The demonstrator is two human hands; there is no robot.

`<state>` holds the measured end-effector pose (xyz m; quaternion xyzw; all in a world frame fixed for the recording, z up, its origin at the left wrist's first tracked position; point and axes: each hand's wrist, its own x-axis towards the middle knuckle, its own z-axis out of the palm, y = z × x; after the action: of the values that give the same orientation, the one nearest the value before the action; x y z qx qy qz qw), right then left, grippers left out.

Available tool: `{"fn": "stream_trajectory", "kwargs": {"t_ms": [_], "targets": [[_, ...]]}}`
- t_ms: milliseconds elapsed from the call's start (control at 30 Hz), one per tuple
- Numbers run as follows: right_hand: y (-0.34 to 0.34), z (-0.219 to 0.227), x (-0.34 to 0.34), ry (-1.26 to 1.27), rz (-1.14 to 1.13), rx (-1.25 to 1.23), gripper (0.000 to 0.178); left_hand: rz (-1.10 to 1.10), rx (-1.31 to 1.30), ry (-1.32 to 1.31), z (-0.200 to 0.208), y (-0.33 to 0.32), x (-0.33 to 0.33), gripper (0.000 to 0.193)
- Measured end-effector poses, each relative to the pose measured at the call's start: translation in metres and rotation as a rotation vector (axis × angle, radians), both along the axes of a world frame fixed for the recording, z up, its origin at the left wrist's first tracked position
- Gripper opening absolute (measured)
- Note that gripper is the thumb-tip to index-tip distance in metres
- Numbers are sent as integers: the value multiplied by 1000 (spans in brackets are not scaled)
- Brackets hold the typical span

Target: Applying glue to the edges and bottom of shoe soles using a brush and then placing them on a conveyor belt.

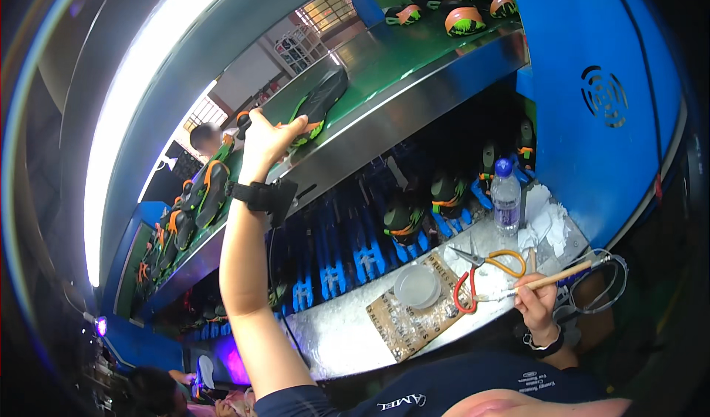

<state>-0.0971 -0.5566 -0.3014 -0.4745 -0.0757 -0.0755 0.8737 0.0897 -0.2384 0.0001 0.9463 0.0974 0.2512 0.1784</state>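
Observation:
My left hand [270, 142] reaches up to the green conveyor belt, its fingers closed on a black shoe [325, 95] with green and orange parts. The shoe's dark sole shows, and my hand covers part of its upper. Low on the right, my right hand [535, 304] grips a brush [558, 276] by its pale wooden handle. The brush's tip points left, close to the scissors [466, 290] with red and orange handles. A round translucent tub [416, 286] stands on a printed brown cardboard sheet [392, 336] left of the scissors.
A plastic bottle [506, 204] with a purple cap stands by crumpled white paper [547, 221]. Several shoes sit on blue holders [367, 263] under the metal belt edge [414, 92]. More shoes [464, 21] lie on the belt. Other people [207, 137] are farther left.

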Motion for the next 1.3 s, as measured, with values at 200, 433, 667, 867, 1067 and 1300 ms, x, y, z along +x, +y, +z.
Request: {"fn": "stream_trajectory", "kwargs": {"t_ms": [200,433,667,867,1067,1300], "targets": [[-16,-2,1,68,-159,-23,9,-195,-23,145,30,-49,92,79],[-9,1,22,107,-193,-33,8,-409,221,514,33,-72,152,76],[-11,-10,35,96,-113,-63,10,186,491,-84,-11,61,-32,72],[-11,-2,17,24,-72,-74,11,776,316,53,-24,165,-97,89],[-14,4,-10,21,-95,-98,12,632,125,-145,-22,194,-78,91],[-6,7,-15,7,-158,-151,11,259,-30,-634,59,178,-114,89]]}}
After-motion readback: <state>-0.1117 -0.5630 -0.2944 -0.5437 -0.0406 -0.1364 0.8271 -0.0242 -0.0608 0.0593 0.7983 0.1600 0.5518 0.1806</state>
